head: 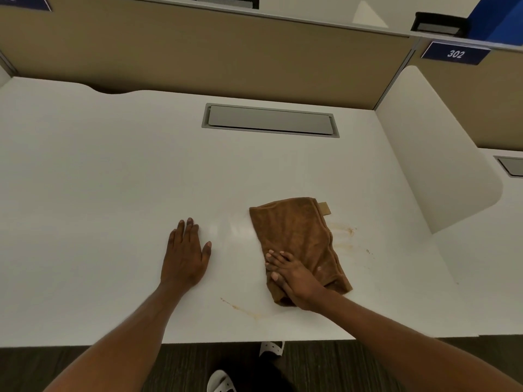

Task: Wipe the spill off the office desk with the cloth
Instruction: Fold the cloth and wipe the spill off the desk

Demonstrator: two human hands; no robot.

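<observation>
Brown cloth (297, 239) flat on white counter (113, 179), lower right of centre; right hand (294, 278) pressing on its near left corner, fingers (276, 257) straight and close together; left hand (185, 257) lower centre, palm down on bare counter, fingers extended; tan spill (343, 232) streaked right of cloth, another streak near bottom edge.

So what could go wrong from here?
Two brownish patches lie outside the brown cloth under the right hand: a smear on its right and a streak near the front edge of the desk. Either could be missed, and a stroke toward the person might push it off.
</observation>
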